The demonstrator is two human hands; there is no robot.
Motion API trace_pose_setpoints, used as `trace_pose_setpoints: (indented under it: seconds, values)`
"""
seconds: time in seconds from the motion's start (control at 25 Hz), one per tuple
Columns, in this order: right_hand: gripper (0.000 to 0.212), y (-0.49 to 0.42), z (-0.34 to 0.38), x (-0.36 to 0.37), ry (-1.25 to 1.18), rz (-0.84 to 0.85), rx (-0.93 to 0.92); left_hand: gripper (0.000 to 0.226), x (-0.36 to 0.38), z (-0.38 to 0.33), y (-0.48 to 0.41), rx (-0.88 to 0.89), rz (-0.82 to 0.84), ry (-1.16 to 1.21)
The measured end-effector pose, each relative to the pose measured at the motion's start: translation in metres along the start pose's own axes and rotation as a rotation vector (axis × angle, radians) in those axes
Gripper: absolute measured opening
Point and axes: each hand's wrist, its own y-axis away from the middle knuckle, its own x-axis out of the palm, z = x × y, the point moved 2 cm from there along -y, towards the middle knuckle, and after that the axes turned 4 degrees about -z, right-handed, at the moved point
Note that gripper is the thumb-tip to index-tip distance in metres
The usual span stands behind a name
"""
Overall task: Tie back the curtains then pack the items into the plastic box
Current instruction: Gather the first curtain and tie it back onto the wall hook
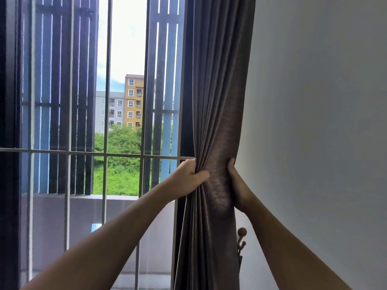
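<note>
A dark grey-brown curtain (pixel 217 122) hangs bunched at the right side of the window, next to the wall. My left hand (pixel 189 176) grips its left folds at mid height, thumb across the front. My right hand (pixel 236 185) wraps round the bunch from the right, fingers hidden behind the cloth. Together both hands squeeze the curtain into a narrow waist. Low on the wall behind the curtain sits a dark tieback hook (pixel 241 240) with round knobs. No plastic box is in view.
The window (pixel 123 101) with metal bars fills the left half, with a balcony wall and buildings outside. A plain white wall (pixel 318 122) takes up the right side.
</note>
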Motion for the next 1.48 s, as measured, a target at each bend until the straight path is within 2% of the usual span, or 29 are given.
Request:
trace_pose_setpoints:
  seconds: [0.32,0.52,0.68,0.88,1.04,1.24,1.48]
  values:
    - [0.062,-0.001,-0.003,-0.003,-0.008,0.012,0.030,0.021,0.002,-0.009,0.003,0.002,0.035,0.007]
    - [0.088,-0.001,-0.006,-0.004,0.089,-0.079,-0.050,0.015,0.001,-0.011,0.007,-0.025,0.017,0.020]
    - [0.078,0.009,0.003,-0.013,0.171,-0.137,-0.147,0.018,-0.005,-0.004,0.004,-0.065,0.023,0.000]
    - [0.065,0.025,0.012,-0.022,0.115,-0.074,-0.015,0.038,0.000,-0.017,0.012,-0.075,0.075,0.051]
    - [0.071,0.027,0.016,-0.022,0.083,-0.045,0.049,0.027,-0.002,-0.008,0.006,-0.079,0.058,0.058]
    - [0.090,0.019,0.009,-0.018,0.016,-0.013,0.050,0.034,-0.002,-0.011,0.008,-0.126,0.058,0.050]
    - [0.077,0.015,0.010,-0.021,0.066,-0.021,0.108,0.020,-0.004,-0.007,0.007,-0.154,-0.052,-0.086]
